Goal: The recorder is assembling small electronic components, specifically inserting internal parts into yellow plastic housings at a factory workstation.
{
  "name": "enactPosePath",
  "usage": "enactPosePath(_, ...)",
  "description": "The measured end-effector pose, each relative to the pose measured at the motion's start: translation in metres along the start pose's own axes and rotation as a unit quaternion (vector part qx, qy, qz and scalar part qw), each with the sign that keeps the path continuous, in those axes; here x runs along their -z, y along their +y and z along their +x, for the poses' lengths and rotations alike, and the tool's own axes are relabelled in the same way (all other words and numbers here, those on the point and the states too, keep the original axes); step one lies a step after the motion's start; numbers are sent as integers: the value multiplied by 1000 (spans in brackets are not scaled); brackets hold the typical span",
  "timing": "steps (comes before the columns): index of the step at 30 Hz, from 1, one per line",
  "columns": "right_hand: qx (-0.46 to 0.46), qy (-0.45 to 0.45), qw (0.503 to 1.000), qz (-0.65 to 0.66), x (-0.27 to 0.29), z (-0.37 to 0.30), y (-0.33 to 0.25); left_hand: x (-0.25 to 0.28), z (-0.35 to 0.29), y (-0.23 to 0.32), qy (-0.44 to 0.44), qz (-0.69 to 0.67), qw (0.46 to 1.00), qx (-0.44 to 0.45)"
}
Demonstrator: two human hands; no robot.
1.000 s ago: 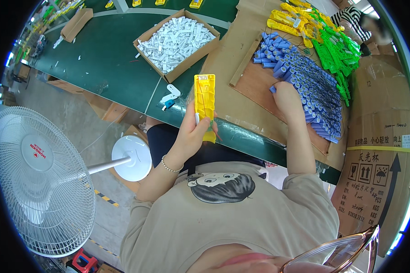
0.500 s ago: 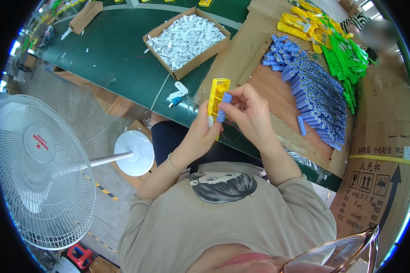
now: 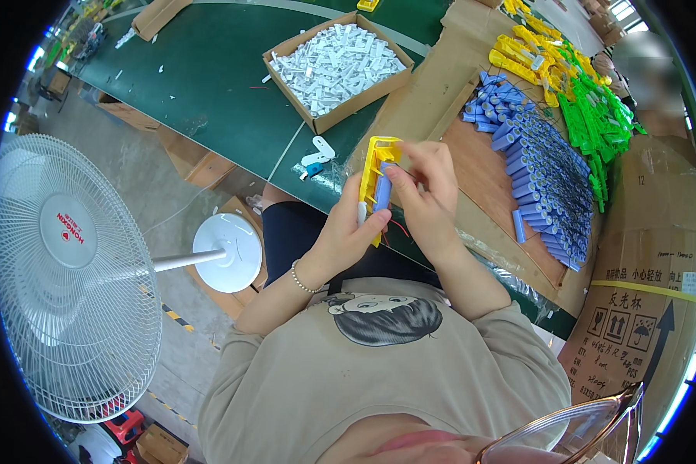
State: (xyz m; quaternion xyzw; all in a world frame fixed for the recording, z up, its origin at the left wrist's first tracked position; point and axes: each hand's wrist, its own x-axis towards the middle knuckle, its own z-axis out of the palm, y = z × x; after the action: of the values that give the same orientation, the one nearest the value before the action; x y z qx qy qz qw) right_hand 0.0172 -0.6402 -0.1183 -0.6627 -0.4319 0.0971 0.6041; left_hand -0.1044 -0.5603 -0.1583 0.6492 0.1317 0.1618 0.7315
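My left hand (image 3: 344,232) is closed around a yellow plastic housing (image 3: 369,166), held upright with its ribbed hollow side facing right. A blue cylindrical battery cell (image 3: 382,192) lies lengthwise in or against that hollow; I cannot tell how deep it sits. The left thumb touches the cell's lower end. At its upper end is the thumb of my right hand (image 3: 429,203), whose fingers are bent by the housing's top and partly blurred. A thin red wire (image 3: 398,226) loops out below the right hand. A small white piece (image 3: 362,213) shows beside the left fingers.
Loose white parts fill a cardboard box (image 3: 317,124) on the green table (image 3: 209,85). White pieces and a blue-green part (image 3: 312,169) lie nearer. Rightward are wired blue cells (image 3: 537,174), yellow housings (image 3: 530,58), green housings (image 3: 591,116) and a tall carton (image 3: 634,232). A fan (image 3: 77,271) stands left.
The blue cell has moved closer into the yellow housing and lies more in line with it. My right fingers have shifted up toward the housing's top. The whole view has shifted slightly.
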Motion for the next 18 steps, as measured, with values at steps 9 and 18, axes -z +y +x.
enactPosePath(9, -180, -268, 934, 155, -21, 51, -8, 32, -16, 6, 52, -159, 986, -2)
enactPosePath(18, 86, -202, 903, -368, -83, 211, 82, 53, -27, 10, 130, -179, 975, -38)
